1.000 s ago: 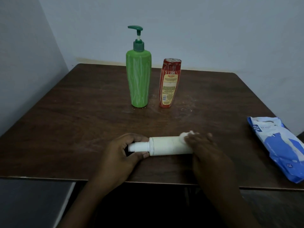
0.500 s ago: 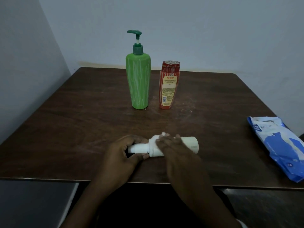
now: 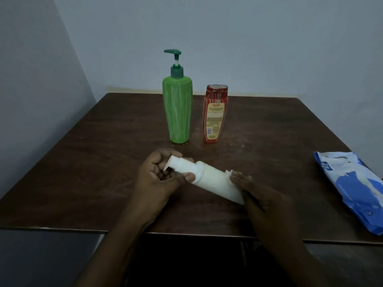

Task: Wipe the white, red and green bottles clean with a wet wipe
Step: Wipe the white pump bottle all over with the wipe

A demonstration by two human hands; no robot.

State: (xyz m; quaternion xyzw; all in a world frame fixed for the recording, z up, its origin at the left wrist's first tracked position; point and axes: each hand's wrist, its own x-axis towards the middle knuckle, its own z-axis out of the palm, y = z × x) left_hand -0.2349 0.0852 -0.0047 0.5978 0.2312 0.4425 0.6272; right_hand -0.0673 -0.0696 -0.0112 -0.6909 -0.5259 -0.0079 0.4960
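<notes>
A white bottle point(image 3: 213, 183) is held lying slantwise over the near middle of the table, cap end up-left. My left hand point(image 3: 159, 179) grips its cap end. My right hand point(image 3: 261, 197) presses a small white wet wipe point(image 3: 229, 175) against the bottle's lower body; most of the wipe is hidden under my fingers. Farther back stand a tall green pump bottle point(image 3: 179, 108) streaked with white marks and, just right of it, a red bottle point(image 3: 215, 114) with a yellow label, cap down.
The dark wooden table point(image 3: 103, 166) sits in a corner, with walls behind and at the left. A blue and white wet-wipe pack point(image 3: 352, 189) lies at the right edge. White smears mark the tabletop near the red bottle.
The white bottle was lying flat on the table; now its cap end is raised and it is tilted. My right hand with the wipe slid left along it, then back toward its base.
</notes>
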